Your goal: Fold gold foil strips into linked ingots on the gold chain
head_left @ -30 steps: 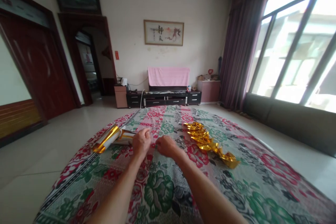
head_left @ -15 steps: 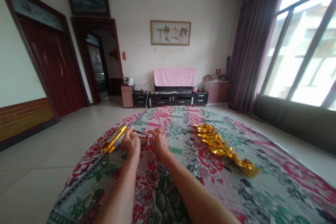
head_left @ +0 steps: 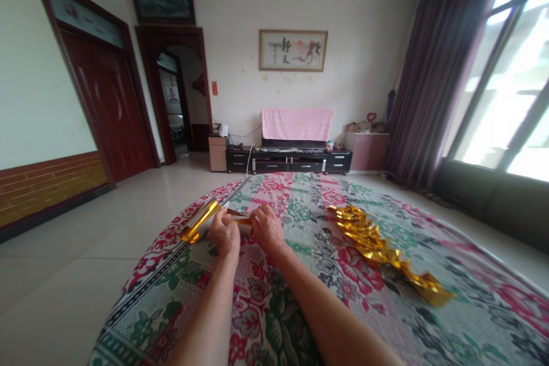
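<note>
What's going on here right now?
A person's left hand and right hand hold a gold-and-white foil sheet between them, low over the floral cloth. More curled gold-and-white foil lies just left of the left hand. To the right, folded gold foil pieces sit in a slanting row, apart from both hands.

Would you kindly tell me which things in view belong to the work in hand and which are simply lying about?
Likely part of the work:
gold-and-white piece, held between left hand and right hand
curled gold sheets beside the left hand
row of shiny gold pieces
flowered cloth beneath

Just about the room:
pink cloth
black cabinet
framed calligraphy
purple curtain
</note>
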The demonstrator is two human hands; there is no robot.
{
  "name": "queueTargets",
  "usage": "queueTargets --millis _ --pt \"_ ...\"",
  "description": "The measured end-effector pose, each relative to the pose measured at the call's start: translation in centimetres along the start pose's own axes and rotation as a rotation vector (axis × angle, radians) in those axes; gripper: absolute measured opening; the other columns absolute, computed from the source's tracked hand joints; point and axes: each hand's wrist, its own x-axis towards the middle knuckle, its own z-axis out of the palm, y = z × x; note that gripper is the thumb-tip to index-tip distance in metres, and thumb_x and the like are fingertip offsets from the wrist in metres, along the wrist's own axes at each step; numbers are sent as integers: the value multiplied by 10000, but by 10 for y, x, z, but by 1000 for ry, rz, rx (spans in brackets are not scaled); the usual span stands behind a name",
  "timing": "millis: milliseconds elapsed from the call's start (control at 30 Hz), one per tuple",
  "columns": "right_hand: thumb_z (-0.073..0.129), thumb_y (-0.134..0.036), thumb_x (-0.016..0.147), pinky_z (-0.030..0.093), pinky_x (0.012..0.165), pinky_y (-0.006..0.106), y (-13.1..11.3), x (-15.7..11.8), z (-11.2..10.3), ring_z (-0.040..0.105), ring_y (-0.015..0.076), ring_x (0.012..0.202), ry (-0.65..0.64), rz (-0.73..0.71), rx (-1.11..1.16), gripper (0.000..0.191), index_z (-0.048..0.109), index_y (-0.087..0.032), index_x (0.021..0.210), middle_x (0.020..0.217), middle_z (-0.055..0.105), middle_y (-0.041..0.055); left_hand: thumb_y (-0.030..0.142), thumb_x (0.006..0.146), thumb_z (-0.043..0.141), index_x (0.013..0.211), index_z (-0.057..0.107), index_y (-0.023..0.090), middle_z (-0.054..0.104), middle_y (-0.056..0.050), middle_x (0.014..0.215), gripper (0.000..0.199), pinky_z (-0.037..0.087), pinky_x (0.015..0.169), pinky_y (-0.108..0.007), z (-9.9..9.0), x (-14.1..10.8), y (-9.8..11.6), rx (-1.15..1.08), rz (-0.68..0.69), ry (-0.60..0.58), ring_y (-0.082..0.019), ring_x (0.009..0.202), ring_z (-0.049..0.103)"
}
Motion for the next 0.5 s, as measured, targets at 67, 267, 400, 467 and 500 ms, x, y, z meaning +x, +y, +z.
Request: queueTargets --millis 67,267,400,467,500 --pt "385 -198 851 376 828 221 4 -1 -3 519 146 906 54 58 54 206 584 -198 901 951 570 44 137 737 382 1014 640 166 698 -62 831 380 470 817 -333 0 0 -1 6 5 -8 -204 844 638" --pt "332 -227 844 396 761 230 21 -6 -20 591 155 816 95 370 120 263 563 -187 963 882 654 34 138 744 390 986 645 161 692 -69 847 352 469 819 -332 1 -3 0 59 94 16 -206 847 630" --pt "347 -266 815 411 707 231 36 -16 -36 600 159 764 169 435 175 272 584 -179 916 818 669 33 129 746 393 966 643 150 683 -73 840 333 470 797 -308 7 -7 4 62 299 42 -192 828 625" --pt "382 -284 781 419 682 237 43 -22 -42 601 163 726 249 445 229 260 599 -173 872 780 671 36 135 750 394 953 644 133 682 -87 838 322 471 782 -303 11 -12 7 47 399 38 -193 814 624" --pt "400 -288 760 422 665 239 47 -26 -44 601 166 702 285 449 251 254 605 -170 853 759 671 39 145 757 394 948 645 124 682 -94 844 316 471 777 -301 12 -15 9 35 443 24 -194 810 624"
